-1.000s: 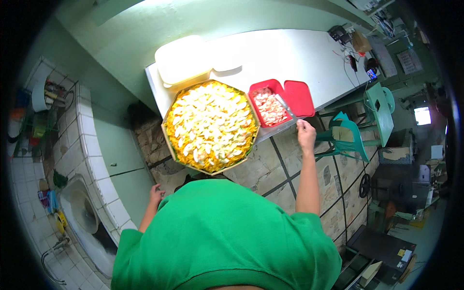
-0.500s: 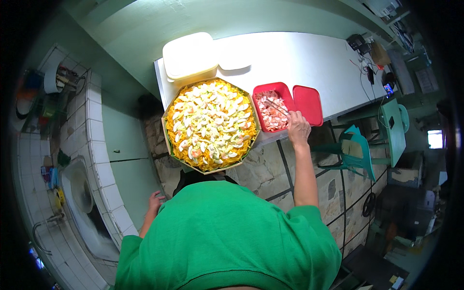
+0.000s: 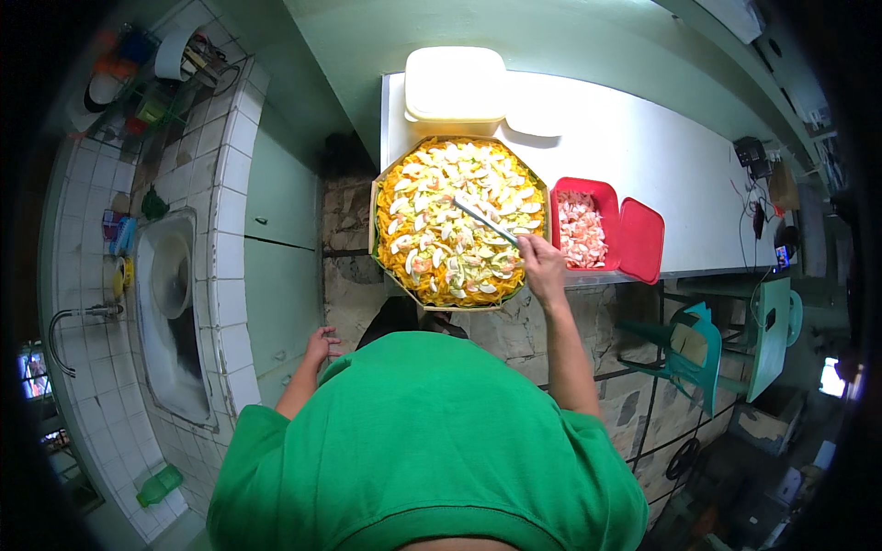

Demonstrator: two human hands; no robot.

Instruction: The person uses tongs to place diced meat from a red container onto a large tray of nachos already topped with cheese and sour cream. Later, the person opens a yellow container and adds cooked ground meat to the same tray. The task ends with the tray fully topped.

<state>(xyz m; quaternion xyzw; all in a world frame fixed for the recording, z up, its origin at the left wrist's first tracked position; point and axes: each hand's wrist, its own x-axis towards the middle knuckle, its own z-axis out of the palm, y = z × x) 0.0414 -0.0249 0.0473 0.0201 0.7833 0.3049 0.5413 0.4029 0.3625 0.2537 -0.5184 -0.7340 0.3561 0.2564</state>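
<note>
My right hand (image 3: 542,266) grips a pair of metal tongs (image 3: 487,220), reaching over an eight-sided tray (image 3: 373,220) of orange noodles. Their tips touch or hover just over the topping; I cannot tell which, nor whether they pinch anything. White egg slices (image 3: 423,220), pale green shreds and some pinkish pieces cover the noodles (image 3: 397,179). Right of the tray stands a red tub (image 3: 558,220) holding pink chopped pieces that look like shrimp (image 3: 581,234). My left hand (image 3: 322,347) hangs low beside my body, fingers apart and holding nothing.
A red lid (image 3: 641,241) lies beside the tub on the white table (image 3: 661,165). Behind the tray sits a pale yellow container (image 3: 455,83). Cables and small devices (image 3: 755,197) lie at the table's right end. A sink (image 3: 170,312) is at left, a teal chair (image 3: 689,349) at right.
My right hand has swung left with the tongs, from the red tub to above the noodle tray. The whole view has shifted, and my left hand still hangs low.
</note>
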